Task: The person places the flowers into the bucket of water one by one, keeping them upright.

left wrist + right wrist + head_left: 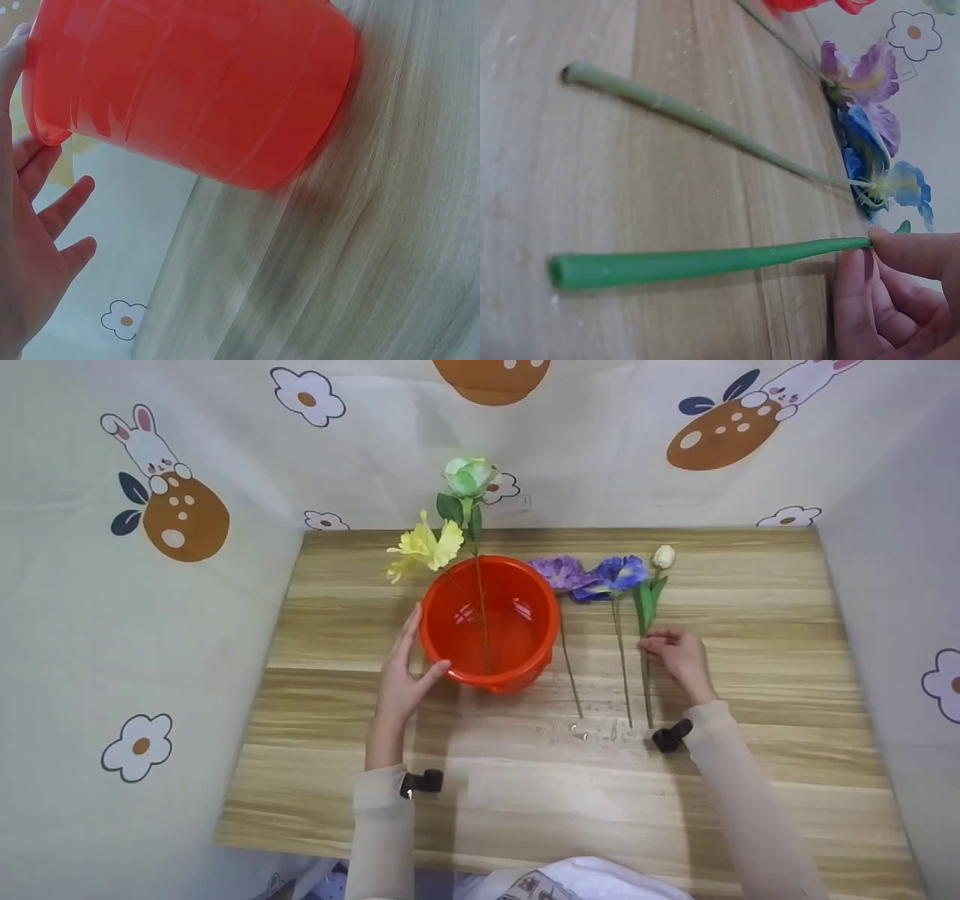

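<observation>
In the head view my left hand [405,682] rests against the left side of a red plastic bucket [551,656]. Its fingers [67,206] are spread and nearly straight at the rim, as the left wrist view shows. A pale green rose [469,478] and a yellow flower [431,546] stand in the bucket, leaning out over its far edge. On the right, my right hand [679,656] pinches the green stem of a white tulip [664,556] between thumb and fingers. The stem's lower end [630,270] points back toward the person.
Between bucket and tulip lie a purple flower [562,573] and a blue flower [619,574], stems toward the person. Several small clear bits [579,733] lie near the stem ends on the wooden table [540,795]. A printed cloth [600,457] hangs behind and at both sides.
</observation>
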A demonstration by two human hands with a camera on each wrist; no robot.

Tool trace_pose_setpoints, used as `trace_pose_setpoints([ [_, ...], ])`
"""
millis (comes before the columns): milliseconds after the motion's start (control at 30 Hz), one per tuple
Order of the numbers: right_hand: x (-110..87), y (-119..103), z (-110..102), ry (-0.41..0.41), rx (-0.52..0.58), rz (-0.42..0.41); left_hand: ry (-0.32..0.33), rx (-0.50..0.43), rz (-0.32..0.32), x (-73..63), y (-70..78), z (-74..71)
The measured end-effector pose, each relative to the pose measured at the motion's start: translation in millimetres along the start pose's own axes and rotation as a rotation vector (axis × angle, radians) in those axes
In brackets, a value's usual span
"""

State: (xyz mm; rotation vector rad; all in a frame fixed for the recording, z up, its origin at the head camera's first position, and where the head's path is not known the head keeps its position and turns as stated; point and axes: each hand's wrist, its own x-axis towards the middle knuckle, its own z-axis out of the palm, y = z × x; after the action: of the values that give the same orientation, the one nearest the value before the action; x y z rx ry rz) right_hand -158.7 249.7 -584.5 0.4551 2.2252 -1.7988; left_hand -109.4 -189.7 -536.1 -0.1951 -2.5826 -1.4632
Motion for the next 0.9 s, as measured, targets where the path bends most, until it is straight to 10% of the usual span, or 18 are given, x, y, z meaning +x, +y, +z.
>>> trace_pose_setpoints([
  [900, -16.2, -18.8, -8.1, 0.028, 0.347, 0.047, 0.004, -0.024, 0.001, -0.8, 1.2, 0.3],
])
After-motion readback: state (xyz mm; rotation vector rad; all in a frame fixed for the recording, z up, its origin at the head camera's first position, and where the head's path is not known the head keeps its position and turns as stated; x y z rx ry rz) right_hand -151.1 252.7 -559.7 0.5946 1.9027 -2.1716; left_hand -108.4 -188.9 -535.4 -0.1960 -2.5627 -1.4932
